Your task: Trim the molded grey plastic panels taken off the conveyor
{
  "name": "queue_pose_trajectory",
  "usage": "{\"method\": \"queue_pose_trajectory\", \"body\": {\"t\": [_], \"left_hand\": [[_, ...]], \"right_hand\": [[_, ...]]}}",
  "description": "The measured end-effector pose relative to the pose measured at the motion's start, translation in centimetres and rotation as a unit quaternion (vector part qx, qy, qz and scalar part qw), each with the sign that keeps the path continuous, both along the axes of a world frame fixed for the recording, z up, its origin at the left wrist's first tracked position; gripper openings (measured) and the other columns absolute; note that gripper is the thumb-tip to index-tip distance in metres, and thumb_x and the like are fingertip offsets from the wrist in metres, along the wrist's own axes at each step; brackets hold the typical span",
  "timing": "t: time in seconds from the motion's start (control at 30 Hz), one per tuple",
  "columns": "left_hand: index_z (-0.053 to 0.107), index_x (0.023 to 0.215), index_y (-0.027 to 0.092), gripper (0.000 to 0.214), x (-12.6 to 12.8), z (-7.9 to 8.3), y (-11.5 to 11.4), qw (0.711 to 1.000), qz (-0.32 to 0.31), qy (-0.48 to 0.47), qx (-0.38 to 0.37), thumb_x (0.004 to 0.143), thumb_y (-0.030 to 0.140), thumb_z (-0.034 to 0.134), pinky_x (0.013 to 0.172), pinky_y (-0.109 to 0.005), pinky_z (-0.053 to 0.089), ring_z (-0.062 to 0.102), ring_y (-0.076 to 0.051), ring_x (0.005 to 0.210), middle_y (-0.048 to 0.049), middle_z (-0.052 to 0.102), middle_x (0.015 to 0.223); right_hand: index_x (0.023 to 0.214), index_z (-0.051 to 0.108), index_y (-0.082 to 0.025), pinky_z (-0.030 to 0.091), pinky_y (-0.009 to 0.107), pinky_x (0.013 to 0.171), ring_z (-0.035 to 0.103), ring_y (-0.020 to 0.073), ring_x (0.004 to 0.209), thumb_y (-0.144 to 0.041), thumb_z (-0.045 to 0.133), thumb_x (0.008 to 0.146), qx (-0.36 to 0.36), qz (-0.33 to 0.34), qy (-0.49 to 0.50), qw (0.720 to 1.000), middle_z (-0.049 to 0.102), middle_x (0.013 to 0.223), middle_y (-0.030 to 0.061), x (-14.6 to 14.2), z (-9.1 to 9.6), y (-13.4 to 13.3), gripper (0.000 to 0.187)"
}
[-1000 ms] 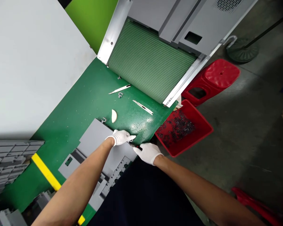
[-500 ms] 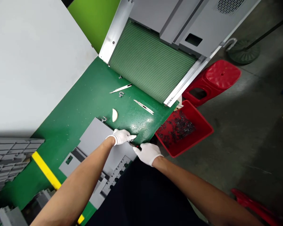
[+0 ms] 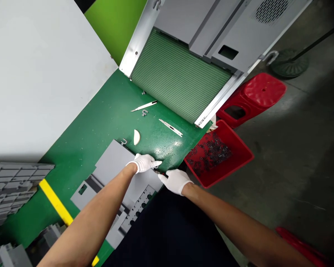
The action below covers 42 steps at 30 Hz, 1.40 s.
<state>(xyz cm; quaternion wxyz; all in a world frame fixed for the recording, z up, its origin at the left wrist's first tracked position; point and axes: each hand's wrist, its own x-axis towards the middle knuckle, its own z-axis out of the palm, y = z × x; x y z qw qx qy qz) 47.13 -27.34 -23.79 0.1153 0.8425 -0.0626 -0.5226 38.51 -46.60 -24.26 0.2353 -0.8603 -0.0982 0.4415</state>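
My left hand (image 3: 144, 163), in a white glove, lies at the edge of a grey sheet-metal panel (image 3: 114, 163) on the green workbench (image 3: 86, 133). My right hand (image 3: 176, 181), also gloved, has its fingers on a small dark tool with a red mark (image 3: 160, 172) between the hands. The tool is mostly hidden by the fingers. Two slim craft knives (image 3: 143, 106) (image 3: 170, 128) lie farther up the bench, along with a white half-moon piece (image 3: 136, 137) and small metal hooks (image 3: 144, 113).
A ribbed green panel (image 3: 180, 76) in a grey metal frame overhangs the bench's far edge. A red basket (image 3: 241, 157) of small dark parts sits on the floor beside a red stool (image 3: 263, 91). Stacked grey panels (image 3: 11, 189) lie at the left.
My hands stay nearly in place at the panel edge. The whole scene shifts slightly in view as my head moves.
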Motion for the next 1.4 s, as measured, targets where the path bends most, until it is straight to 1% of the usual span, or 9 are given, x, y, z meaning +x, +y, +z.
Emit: {"method": "queue_pose_trajectory", "body": {"t": [0.23,0.4,0.57,0.67,0.8,1.03,1.1,1.27,1.4], "left_hand": [[0.071,0.071,0.022,0.069,0.3,-0.5,0.0,1.0,0.008,-0.001,0.002,0.077,0.082,0.037,0.097,-0.045,0.033,0.063,-0.021,0.075,-0.0042,0.075,0.076],[0.069,0.069,0.023,0.066,0.5,-0.4,0.0,1.0,0.015,0.01,-0.009,0.08,0.08,0.037,0.097,-0.048,0.031,0.062,-0.021,0.074,-0.002,0.074,0.075],[0.069,0.07,0.024,0.065,0.6,-0.5,0.1,1.0,0.003,0.011,-0.005,0.08,0.079,0.037,0.098,-0.048,0.031,0.063,-0.022,0.077,-0.0019,0.073,0.076],[0.071,0.073,0.024,0.064,0.7,-0.5,0.1,1.0,0.008,0.017,-0.004,0.08,0.079,0.039,0.1,-0.048,0.031,0.063,-0.022,0.078,-0.0024,0.073,0.077],[0.068,0.07,0.023,0.066,0.6,-0.3,-0.1,1.0,0.014,0.017,-0.005,0.079,0.08,0.038,0.101,-0.049,0.031,0.062,-0.021,0.075,-0.0025,0.073,0.075],[0.066,0.067,0.021,0.071,0.5,-0.2,0.0,1.0,0.008,0.012,-0.008,0.079,0.082,0.033,0.101,-0.052,0.029,0.06,-0.021,0.071,-0.0039,0.072,0.072],[0.065,0.067,0.021,0.071,0.5,-0.3,0.1,1.0,0.01,0.008,-0.008,0.079,0.083,0.032,0.101,-0.052,0.03,0.06,-0.021,0.071,-0.0049,0.072,0.073],[0.064,0.067,0.021,0.071,0.3,-0.3,0.1,1.0,0.003,-0.009,-0.004,0.08,0.082,0.031,0.099,-0.049,0.032,0.061,-0.021,0.073,-0.0042,0.072,0.073],[0.066,0.069,0.022,0.068,0.5,0.3,-0.1,1.0,-0.003,-0.001,-0.002,0.082,0.08,0.032,0.099,-0.047,0.034,0.061,-0.021,0.074,-0.0024,0.07,0.073]], "right_hand": [[0.102,0.071,-0.018,0.047,0.037,0.083,0.069,0.0292,0.098,-0.074,0.015,0.092,0.019,0.029,0.002,0.999,0.074,0.1,0.0172,0.4,-1.4,-0.2,0.08],[0.104,0.07,-0.019,0.047,0.038,0.083,0.068,0.0297,0.099,-0.077,0.014,0.09,0.021,0.039,-0.012,0.999,0.073,0.104,0.0172,1.2,-1.2,-0.6,0.082],[0.099,0.071,-0.02,0.047,0.038,0.081,0.068,0.0297,0.098,-0.077,0.01,0.09,0.032,0.057,0.001,0.998,0.073,0.103,0.0173,1.5,-1.3,-0.6,0.084],[0.1,0.071,-0.019,0.048,0.038,0.08,0.069,0.03,0.095,-0.076,0.012,0.09,0.018,0.059,-0.01,0.998,0.074,0.099,0.0176,1.1,-1.4,-0.2,0.083],[0.101,0.07,-0.016,0.048,0.04,0.078,0.07,0.031,0.09,-0.072,0.011,0.092,-0.004,0.062,-0.036,0.997,0.073,0.094,0.0185,0.6,-1.5,0.3,0.082],[0.105,0.069,-0.012,0.047,0.041,0.085,0.068,0.0318,0.097,-0.065,0.017,0.096,0.02,0.11,-0.067,0.991,0.072,0.098,0.0215,1.0,-1.5,-0.1,0.075],[0.103,0.069,-0.014,0.047,0.041,0.084,0.069,0.0315,0.096,-0.067,0.017,0.095,0.018,0.1,-0.064,0.993,0.072,0.098,0.02,1.0,-1.4,-0.2,0.075],[0.101,0.069,-0.018,0.048,0.039,0.08,0.069,0.0301,0.095,-0.074,0.014,0.091,-0.004,0.032,-0.032,0.999,0.073,0.101,0.0164,0.7,-1.0,0.1,0.079],[0.101,0.069,-0.019,0.047,0.039,0.081,0.068,0.0296,0.096,-0.075,0.015,0.091,0.009,0.03,-0.019,0.999,0.073,0.102,0.0164,0.9,-0.8,0.1,0.079]]}}
